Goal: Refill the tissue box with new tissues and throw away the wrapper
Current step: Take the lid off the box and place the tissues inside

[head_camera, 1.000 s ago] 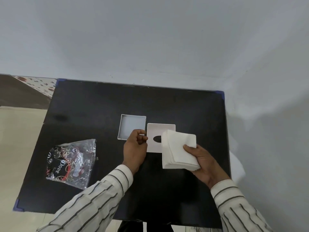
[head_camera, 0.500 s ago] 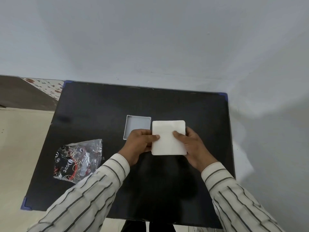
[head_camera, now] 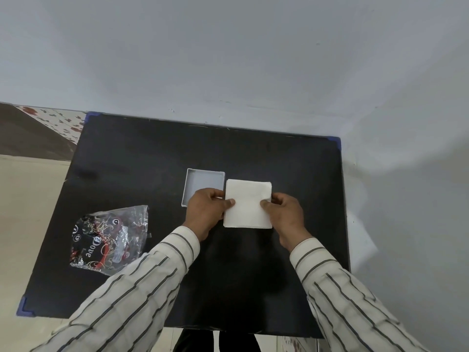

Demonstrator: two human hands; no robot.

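Right of the open box (head_camera: 204, 182): tissue stack (head_camera: 248, 204) — just beside it on the table (head_camera: 132, 153).
Grip: your left hand (head_camera: 206, 212) and right hand (head_camera: 286, 212) pinch its side edges.
Handling: soft, light — hold the whole stack by both sides.

Both arms reach in, left hand (head_camera: 206, 212) and right hand (head_camera: 285, 214) gripping with thumbs on top, fingers curled.
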